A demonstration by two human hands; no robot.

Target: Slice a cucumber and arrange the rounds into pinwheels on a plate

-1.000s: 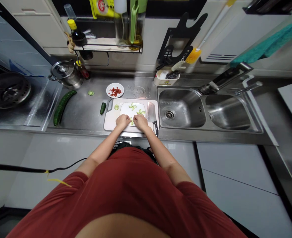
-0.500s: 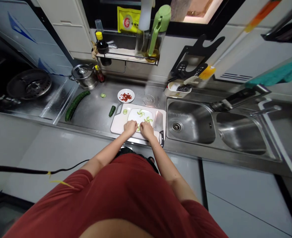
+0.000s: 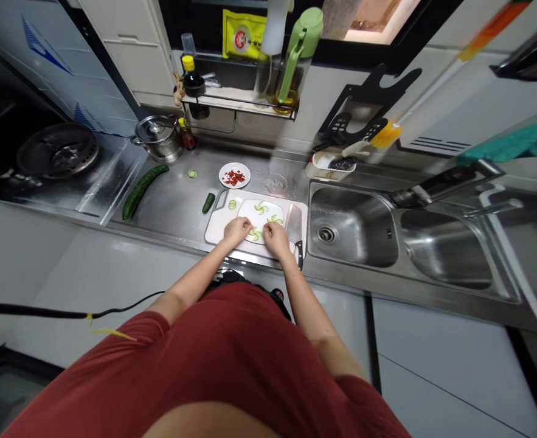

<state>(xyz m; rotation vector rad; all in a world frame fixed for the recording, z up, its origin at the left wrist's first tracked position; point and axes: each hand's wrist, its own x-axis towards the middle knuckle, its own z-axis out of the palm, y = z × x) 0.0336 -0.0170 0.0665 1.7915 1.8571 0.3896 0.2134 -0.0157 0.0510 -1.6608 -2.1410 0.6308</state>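
A white plate (image 3: 247,210) rests on the cutting board (image 3: 218,229), bearing cucumber slices (image 3: 261,208) fanned into pinwheel clusters. At the plate's near left edge is my left hand (image 3: 237,232), fingers curled and pinched together beside the nearest cluster (image 3: 255,233). My right hand (image 3: 277,238) is at the near right edge, also with fingertips pinched. Anything tiny between either set of fingertips is too small to make out. A cleaver (image 3: 294,221) lies on the board's right side, its black handle toward me. More cucumber slices (image 3: 232,204) sit on the board's left part.
A cucumber piece (image 3: 208,202), a whole cucumber (image 3: 143,190) and a few slices (image 3: 192,174) lie left on the steel counter. Behind the board stands a dish of chopped red pieces (image 3: 234,176). A double sink (image 3: 350,225) is right; a pot (image 3: 159,139) stands back left.
My hands have moved apart over the plate's near side, uncovering more of the nearest cucumber cluster. The camera view has shifted slightly.
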